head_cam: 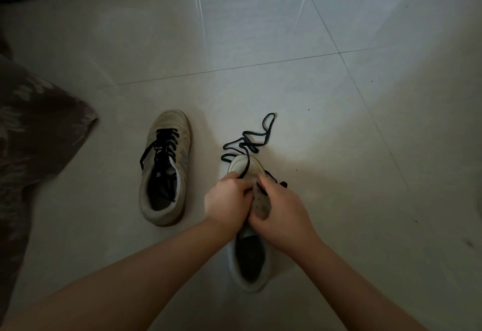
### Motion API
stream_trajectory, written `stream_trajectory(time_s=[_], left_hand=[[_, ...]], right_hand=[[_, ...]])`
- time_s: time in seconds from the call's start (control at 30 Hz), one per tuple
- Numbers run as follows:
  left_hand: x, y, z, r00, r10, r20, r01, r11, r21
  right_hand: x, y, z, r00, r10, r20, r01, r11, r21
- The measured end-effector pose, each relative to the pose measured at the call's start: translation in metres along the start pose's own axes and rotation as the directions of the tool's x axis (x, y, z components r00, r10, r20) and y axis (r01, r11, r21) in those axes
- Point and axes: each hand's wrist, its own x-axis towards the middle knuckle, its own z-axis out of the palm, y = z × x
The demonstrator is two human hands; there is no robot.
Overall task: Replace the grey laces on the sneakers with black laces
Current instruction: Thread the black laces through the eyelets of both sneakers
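Sneakers, a pair, set on pale floor tiles [287,82], toes pointing far. Left sneaker [164,174] standing alone, well apart from both hands, already threaded with a black lace [163,145] in crossed rows up the eyelets, one loose end trailing down its left side. Right sneaker [247,239] nearer and to the right, heel opening toward the viewer, toe cap [241,163] showing just beyond the knuckles. Second black lace [250,140] lying in loose loops on the floor beyond that toe, one strand running back over the toe cap into the hands, another short stretch poking out to the right of the shoe.

Left hand [227,200] over the left side of the shoe's midsection, fingers [234,176] curled and pinching the lace strand. Right hand [279,208] on the right side, fingers curled around the grey tongue [260,202], thumb on the near edge; cannot tell whether lace is also caught there. Hands almost touching above the eyelets.

Patterned brown fabric [34,127] at the far left edge, near the left sneaker but apart from it.
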Motion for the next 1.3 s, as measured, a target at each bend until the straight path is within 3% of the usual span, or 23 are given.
stream_trajectory(time_s=[0.1,0.13,0.2,0.27,0.47,0.67,0.7,0.77,0.87,1.03,1.13,1.3], left_hand=[[0.0,-0.001,0.0,0.998,-0.028,-0.056,0.027,1.0,-0.014],[0.003,-0.002,0.0,0.996,0.042,-0.084,-0.042,0.999,0.012],[0.008,-0.003,-0.006,0.981,0.193,-0.012,-0.19,0.973,0.133],[0.012,-0.005,-0.005,0.963,0.268,-0.016,-0.257,0.939,0.228],[0.008,-0.001,0.003,0.982,0.185,-0.032,-0.18,0.977,0.116],[0.016,0.0,0.01,0.976,0.213,-0.05,-0.206,0.97,0.126],[0.019,0.002,0.007,0.967,0.232,-0.103,-0.219,0.968,0.119],[0.024,0.004,-0.002,0.973,0.226,-0.049,-0.221,0.972,0.085],[0.034,-0.001,-0.018,0.982,0.1,0.158,-0.102,0.995,0.004],[0.032,-0.031,-0.04,0.892,-0.079,0.445,0.237,0.92,-0.311],[0.019,-0.033,-0.043,0.866,-0.086,0.492,0.308,0.868,-0.39],[0.011,-0.029,-0.047,0.823,-0.042,0.567,0.417,0.723,-0.551]], right_hand=[[0.002,-0.002,-0.004,1.0,0.015,0.024,-0.014,0.999,-0.031],[0.003,-0.004,-0.005,0.998,0.04,0.039,-0.04,0.999,0.007],[0.005,-0.01,-0.008,0.991,0.109,0.078,-0.117,0.988,0.105],[0.007,-0.012,-0.008,0.988,0.131,0.084,-0.142,0.978,0.152],[0.001,-0.016,-0.011,0.982,0.18,0.055,-0.188,0.944,0.272],[0.002,-0.013,-0.009,0.981,0.193,0.032,-0.193,0.928,0.319],[0.003,-0.011,-0.008,0.979,0.202,0.023,-0.198,0.927,0.317],[0.004,-0.006,-0.009,0.978,0.207,0.015,-0.202,0.931,0.303],[0.004,0.001,-0.009,0.978,0.206,0.004,-0.199,0.935,0.292],[0.001,-0.006,0.002,0.976,0.217,-0.025,-0.204,0.947,0.25],[0.0,-0.008,0.004,0.977,0.211,-0.043,-0.205,0.972,0.11],[-0.005,-0.01,0.001,0.997,0.052,-0.053,-0.06,0.985,-0.162]])
